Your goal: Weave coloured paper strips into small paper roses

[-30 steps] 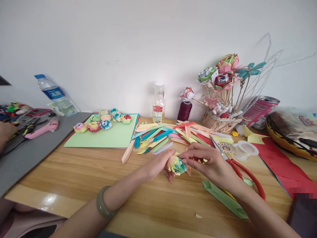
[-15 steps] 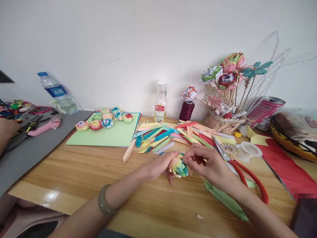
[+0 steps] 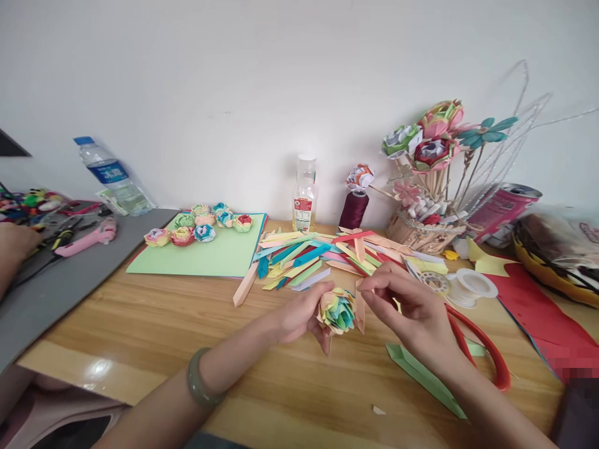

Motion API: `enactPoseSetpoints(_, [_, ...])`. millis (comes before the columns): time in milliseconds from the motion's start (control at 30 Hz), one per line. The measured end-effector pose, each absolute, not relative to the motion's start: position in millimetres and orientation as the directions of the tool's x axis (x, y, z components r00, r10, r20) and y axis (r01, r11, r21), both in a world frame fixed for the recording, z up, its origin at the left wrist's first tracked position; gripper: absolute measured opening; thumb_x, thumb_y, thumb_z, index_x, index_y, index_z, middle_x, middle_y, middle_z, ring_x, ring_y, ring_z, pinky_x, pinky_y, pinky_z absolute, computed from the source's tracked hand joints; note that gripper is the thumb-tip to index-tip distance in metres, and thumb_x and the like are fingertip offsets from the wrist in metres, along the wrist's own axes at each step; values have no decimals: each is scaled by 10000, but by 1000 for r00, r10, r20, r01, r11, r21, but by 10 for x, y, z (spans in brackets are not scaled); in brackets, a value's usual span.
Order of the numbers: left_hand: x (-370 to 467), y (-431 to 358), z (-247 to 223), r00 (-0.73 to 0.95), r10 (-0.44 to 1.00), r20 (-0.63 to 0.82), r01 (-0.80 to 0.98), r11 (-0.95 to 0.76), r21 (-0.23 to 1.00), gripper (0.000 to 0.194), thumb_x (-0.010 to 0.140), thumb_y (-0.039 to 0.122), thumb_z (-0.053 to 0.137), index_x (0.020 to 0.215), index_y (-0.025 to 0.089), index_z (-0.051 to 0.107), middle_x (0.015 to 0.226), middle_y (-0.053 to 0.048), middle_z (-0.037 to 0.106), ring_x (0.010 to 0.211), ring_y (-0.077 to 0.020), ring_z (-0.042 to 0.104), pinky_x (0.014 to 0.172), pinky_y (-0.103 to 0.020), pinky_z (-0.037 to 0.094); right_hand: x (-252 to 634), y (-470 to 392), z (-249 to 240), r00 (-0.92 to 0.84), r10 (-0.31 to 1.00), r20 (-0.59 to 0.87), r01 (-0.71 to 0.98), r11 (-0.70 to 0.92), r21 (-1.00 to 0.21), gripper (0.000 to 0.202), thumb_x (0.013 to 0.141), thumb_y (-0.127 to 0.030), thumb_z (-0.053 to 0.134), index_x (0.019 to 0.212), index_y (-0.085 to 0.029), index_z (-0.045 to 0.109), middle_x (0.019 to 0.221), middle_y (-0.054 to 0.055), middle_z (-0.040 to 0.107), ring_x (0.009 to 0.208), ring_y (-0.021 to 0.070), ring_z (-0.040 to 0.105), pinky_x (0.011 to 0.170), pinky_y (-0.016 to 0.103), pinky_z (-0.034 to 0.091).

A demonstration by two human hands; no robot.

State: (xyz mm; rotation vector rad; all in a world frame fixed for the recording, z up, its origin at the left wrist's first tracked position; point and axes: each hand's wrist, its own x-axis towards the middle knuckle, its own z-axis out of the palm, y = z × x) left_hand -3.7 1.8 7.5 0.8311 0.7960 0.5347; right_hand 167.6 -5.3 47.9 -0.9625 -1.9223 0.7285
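My left hand (image 3: 306,315) is closed round a paper flower (image 3: 337,310) with yellow, peach, green and blue petals, held above the wooden table. To the right of the flower, apart from it, my right hand (image 3: 407,305) has its thumb and forefinger pinched together; whatever they hold is too small to make out. Beyond both hands lies a pile of folded paper strips (image 3: 299,255) in many colours. Red-handled scissors (image 3: 491,355) rest partly under my right hand, and a folded green strip (image 3: 423,380) lies beneath my right forearm.
Several finished paper flowers (image 3: 182,236) sit on green paper (image 3: 210,259). A clear bottle (image 3: 304,199), a maroon thread spool (image 3: 353,210) and a flower basket (image 3: 421,231) stand by the wall. At far left, another person's hand (image 3: 16,246) is near a pink glue gun (image 3: 88,238). Spools (image 3: 472,284) lie right.
My right hand has drawn back from the flower to the right, fingers still pinched. The flower in my left hand now faces more toward the camera.
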Motion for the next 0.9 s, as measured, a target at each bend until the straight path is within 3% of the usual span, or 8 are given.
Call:
enactPoseSetpoints(167, [-31,20,47,598,681,-422,-112,593,798,521,727,603,372,606,123,534,496,-19,509,412,-98,452,375,-253,455,1681,-70,488,-507,744,434,296,624,-723,174,826,-163,496,806,-200,665,694,23,572,631,129,533,529,237,406])
enactPoseSetpoints(400, [-33,23,58,567,757,-326,-252,536,806,474,743,583,412,733,130,551,577,-11,522,487,-82,451,384,-180,427,1708,-77,480,-315,786,532,391,618,-682,115,818,-176,531,833,-211,639,640,-6,540,546,102,474,446,210,352])
enactPoseSetpoints(700, [-19,26,37,490,847,-207,-411,434,802,388,734,531,519,797,150,554,658,-13,556,579,-106,529,490,-225,475,1649,-64,496,-336,753,565,514,650,-560,71,791,-172,525,739,-191,569,624,6,536,536,119,487,459,235,380])
enactPoseSetpoints(900, [-44,5,48,481,870,-107,-437,344,831,380,693,498,614,812,140,570,713,-23,581,641,-100,553,571,-224,480,1668,-45,474,-324,701,635,527,691,-494,42,788,-161,548,805,-188,575,672,18,566,569,126,516,491,241,420])
